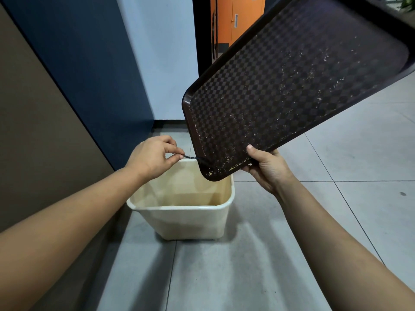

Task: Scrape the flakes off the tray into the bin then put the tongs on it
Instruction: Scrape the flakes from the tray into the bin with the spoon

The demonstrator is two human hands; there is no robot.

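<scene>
The tray (292,86) is gripped at its near edge by the right hand (267,169) and tilted over the bin (179,209) so flakes (229,158) slide down, while the tongs (193,158), pinched in the left hand (152,157), are held at the low corner for scraping.

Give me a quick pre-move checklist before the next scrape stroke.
1. Tray tilted, low corner over the bin: ok.
2. Right hand gripping the tray's lower edge: ok.
3. Left hand pinching the tongs: ok.
4. Tongs tip at the tray's low corner: ok.
5. Flakes cleared off the tray: not ok, many remain, up to the high end.
6. Flakes landing inside the bin: cannot tell.
</scene>
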